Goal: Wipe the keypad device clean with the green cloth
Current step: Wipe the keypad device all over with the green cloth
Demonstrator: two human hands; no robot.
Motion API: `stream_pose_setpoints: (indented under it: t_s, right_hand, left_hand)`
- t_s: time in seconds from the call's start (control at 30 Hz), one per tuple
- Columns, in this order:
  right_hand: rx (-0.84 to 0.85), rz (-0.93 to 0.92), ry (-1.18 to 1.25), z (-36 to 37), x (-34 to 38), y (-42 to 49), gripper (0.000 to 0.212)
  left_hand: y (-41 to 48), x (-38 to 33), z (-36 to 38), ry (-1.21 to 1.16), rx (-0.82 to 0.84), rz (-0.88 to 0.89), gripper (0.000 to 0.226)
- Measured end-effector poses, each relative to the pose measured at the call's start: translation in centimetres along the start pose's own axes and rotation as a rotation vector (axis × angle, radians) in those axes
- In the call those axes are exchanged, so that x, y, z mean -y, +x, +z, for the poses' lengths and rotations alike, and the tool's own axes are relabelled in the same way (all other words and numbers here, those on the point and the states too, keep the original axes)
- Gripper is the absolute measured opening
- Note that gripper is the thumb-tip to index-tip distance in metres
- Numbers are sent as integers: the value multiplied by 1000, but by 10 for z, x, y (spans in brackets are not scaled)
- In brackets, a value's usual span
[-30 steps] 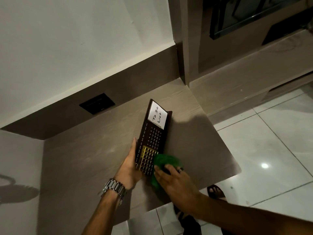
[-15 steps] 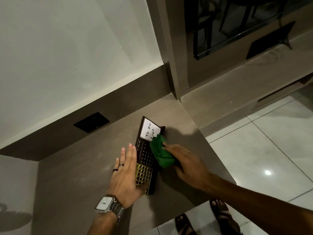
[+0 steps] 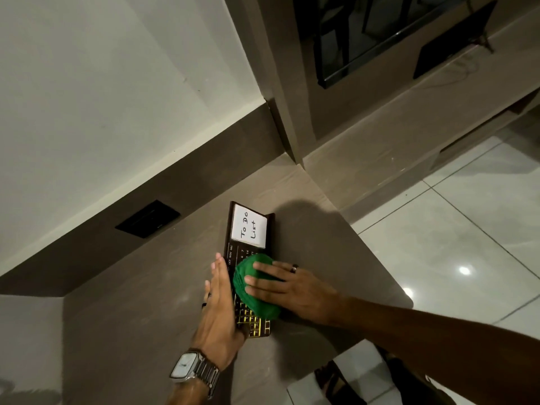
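Right hand (image 3: 295, 290) lay flat, fingers spread, palm-down on the green cloth (image 3: 255, 287), pressing it onto the keypad device (image 3: 248, 252). More a flat press than a pinch; no fingers visibly curled around the cloth.

Left hand (image 3: 220, 305) was open, fingers straight and together, set edge-on against the device's left long side. Judged as bracing so the device wouldn't slide. It held nothing. Wristwatch (image 3: 194, 372) on that wrist, dark ring on a finger; the right hand also wore a ring.

Cloth was bunched into a rounded wad and covered the middle band of the keypad, between the dark upper key rows and the yellow-lit lower keys. Those lower keys showed below the cloth, partly under the left palm.

Device lay flat on the brown countertop (image 3: 146, 287), near its right edge, long axis running away from the person. White "To Do List" note (image 3: 249, 229) sat at the far end, uncovered.

Progress, judged: wiping was under way, mid-keypad. Can't tell from this view which zones were already clean; no visible dirt or streaks either way. The sides and the note area showed no cloth contact. Likely remaining: the key rows at both ends, and the edges.

Dark wall plate (image 3: 147, 219) sat behind, well apart.
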State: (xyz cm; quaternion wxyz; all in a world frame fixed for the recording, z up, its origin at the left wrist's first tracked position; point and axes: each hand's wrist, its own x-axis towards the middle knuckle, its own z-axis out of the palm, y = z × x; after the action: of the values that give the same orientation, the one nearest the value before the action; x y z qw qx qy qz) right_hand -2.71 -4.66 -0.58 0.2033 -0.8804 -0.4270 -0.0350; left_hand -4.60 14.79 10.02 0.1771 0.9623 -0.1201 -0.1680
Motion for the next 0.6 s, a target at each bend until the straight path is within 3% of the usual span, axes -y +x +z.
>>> stream_pose_setpoints:
  t_s: [0.13,0.27,0.4,0.53,0.6]
  right_hand:
    - [-107,94,-42,-23,-21,27,94]
    - [-50,250,-23,-20,-18,4,89]
    - [1,74,41,-9,10,-6,89]
    - [-204,33,0,-37,-17,35,76]
    - [-194,35,-55,-54,-42,48,75]
  left_hand:
    - [2,-1,0,-22,-11,-15,152]
    - [3,-2,0,-55,-26,-22,153]
    - [4,3,5,-75,-36,-28,155]
    - [3,7,8,-14,-83,7,148]
    - [4,7,8,-65,-91,-23,148]
